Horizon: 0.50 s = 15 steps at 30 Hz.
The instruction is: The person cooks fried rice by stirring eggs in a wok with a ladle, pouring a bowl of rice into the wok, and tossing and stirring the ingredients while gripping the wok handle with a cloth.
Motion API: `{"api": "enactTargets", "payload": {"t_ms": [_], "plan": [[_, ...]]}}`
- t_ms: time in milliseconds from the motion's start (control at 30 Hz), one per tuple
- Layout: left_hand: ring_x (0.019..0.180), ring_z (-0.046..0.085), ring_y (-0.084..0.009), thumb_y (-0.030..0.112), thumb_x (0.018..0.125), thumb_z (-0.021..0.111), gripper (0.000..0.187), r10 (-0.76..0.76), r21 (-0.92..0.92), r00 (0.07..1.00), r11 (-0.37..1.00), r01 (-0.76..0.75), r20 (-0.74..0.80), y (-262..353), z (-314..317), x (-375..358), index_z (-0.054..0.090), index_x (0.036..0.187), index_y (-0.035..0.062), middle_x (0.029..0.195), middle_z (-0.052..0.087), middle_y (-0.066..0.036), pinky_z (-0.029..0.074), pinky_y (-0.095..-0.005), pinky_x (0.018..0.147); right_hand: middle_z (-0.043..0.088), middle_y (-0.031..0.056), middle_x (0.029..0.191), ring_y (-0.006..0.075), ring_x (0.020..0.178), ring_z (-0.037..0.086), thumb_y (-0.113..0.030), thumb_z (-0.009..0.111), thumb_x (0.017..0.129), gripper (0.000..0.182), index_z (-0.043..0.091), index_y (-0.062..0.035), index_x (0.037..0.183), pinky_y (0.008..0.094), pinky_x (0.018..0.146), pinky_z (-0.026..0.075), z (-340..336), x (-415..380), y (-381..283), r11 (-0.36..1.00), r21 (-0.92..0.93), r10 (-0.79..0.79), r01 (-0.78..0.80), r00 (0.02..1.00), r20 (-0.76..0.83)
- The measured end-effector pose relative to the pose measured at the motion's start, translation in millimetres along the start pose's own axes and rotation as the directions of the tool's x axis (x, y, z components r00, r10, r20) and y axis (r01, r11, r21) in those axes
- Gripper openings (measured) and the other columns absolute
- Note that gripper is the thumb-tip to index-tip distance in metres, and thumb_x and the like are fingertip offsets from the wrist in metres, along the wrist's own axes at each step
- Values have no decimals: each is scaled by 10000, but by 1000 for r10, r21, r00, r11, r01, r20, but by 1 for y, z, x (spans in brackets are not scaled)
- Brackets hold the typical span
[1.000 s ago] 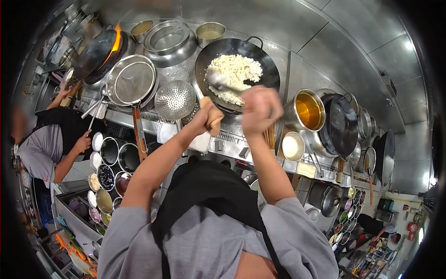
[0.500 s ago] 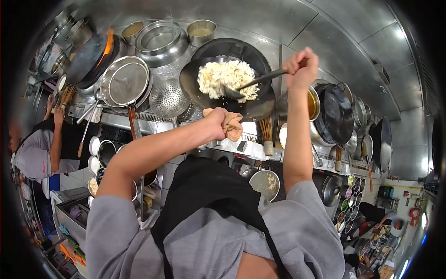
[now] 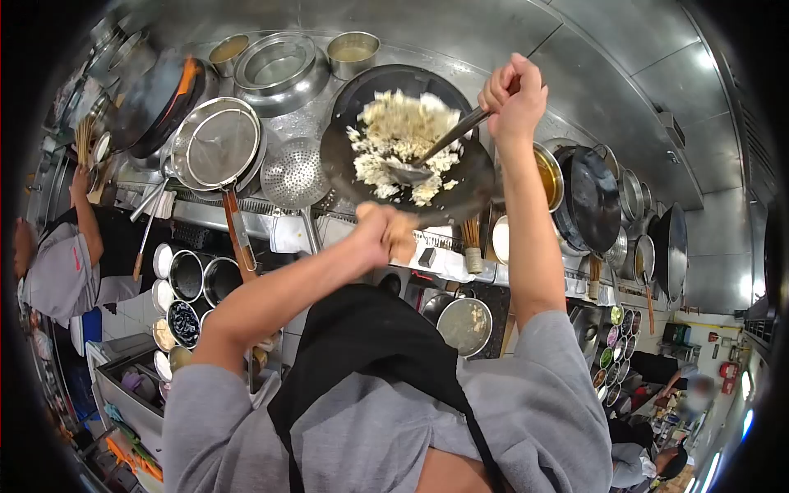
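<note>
Two hands at work, both clenched. Left hand grips a tan cloth wrapped at the near rim of the black wok, which sits tilted just beyond it. Right hand, raised beyond and right of the left, is fisted round the ladle handle; the bowl lies among loose rice. Perforated skimmer rests left of the left hand.

Stainless steel cooking counter carries 1 large round steel basin, 2 small steel pots, 1 perforated steel skimmer.
</note>
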State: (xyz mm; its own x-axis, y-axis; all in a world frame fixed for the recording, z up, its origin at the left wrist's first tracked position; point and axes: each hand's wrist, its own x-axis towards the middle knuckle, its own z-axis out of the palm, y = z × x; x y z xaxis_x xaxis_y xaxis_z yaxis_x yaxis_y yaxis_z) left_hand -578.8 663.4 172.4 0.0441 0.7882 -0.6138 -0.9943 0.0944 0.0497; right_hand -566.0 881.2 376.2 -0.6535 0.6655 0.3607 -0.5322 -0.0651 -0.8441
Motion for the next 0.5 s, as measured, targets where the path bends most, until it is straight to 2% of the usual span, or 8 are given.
{"api": "enactTargets", "payload": {"t_ms": [67, 133, 233, 300, 333, 433, 467, 500], "plan": [[554, 568, -162, 146, 921, 472, 205, 120, 161, 993, 980, -115, -20, 30, 7, 16, 557, 738, 107, 657, 572, -44, 471, -292, 502, 328, 17, 470, 126, 400, 306, -244, 513, 935, 341, 424, -65, 659, 314, 393, 292, 28, 3, 0, 987, -150, -58, 62, 998, 27], [559, 578, -171, 133, 903, 479, 175, 281, 384, 955, 896, -223, -99, 26, -42, 58, 559, 750, 101, 696, 606, -54, 489, -298, 515, 329, 16, 473, 123, 391, 294, -255, 500, 940, 341, 424, -71, 663, 320, 380, 282, 25, 23, 29, 975, -160, -142, 156, 985, 98], [556, 601, -167, 162, 870, 528, 122, 166, 248, 981, 951, -187, 101, 29, -152, 137, 540, 770, 95, 728, 606, -46, 498, -297, 522, 319, 8, 478, 120, 394, 265, -280, 459, 954, 356, 399, -87, 662, 313, 401, 278, 33, 44, 3, 966, -133, -197, 221, 965, 171], [545, 593, -167, 148, 862, 519, 107, 146, 213, 988, 968, -133, -44, 11, -145, 112, 536, 774, 89, 714, 598, -54, 485, -293, 494, 309, 5, 480, 120, 397, 247, -295, 438, 961, 365, 390, -90, 662, 312, 416, 280, 31, 44, -34, 987, -73, -120, 140, 965, 232], [534, 572, -157, 144, 857, 503, 112, 195, 141, 953, 976, -165, -233, 0, -111, 84, 516, 756, 98, 665, 548, -42, 461, -282, 457, 345, 12, 468, 119, 368, 286, -306, 499, 971, 424, 405, -79, 625, 312, 375, 285, 23, 39, -40, 990, 48, -139, 132, 962, 236], [585, 618, -228, 118, 853, 498, 41, 241, 89, 956, 962, -258, 168, 17, -122, 105, 512, 873, 86, 752, 588, -72, 519, -375, 473, 329, 16, 460, 130, 374, 272, -401, 439, 981, 463, 416, -100, 630, 323, 378, 277, 3, 5, -47, 994, 43, -104, 100, 991, 80], [563, 610, -198, 125, 862, 515, 65, 68, -15, 800, 997, -74, 596, 36, -120, 120, 522, 802, 101, 715, 586, -61, 515, -354, 472, 329, 16, 457, 129, 376, 276, -422, 435, 978, 472, 429, -107, 627, 320, 377, 275, -1, -4, -53, 993, 85, -93, 87, 994, 59], [492, 549, -145, 138, 871, 518, 198, 357, 145, 933, 926, -349, -37, 35, -65, 92, 474, 678, 136, 644, 547, -32, 443, -325, 414, 318, 9, 446, 137, 374, 262, -486, 415, 970, 525, 482, -108, 612, 317, 375, 255, 10, -12, -75, 990, 1, -142, 142, 990, 6]]}}
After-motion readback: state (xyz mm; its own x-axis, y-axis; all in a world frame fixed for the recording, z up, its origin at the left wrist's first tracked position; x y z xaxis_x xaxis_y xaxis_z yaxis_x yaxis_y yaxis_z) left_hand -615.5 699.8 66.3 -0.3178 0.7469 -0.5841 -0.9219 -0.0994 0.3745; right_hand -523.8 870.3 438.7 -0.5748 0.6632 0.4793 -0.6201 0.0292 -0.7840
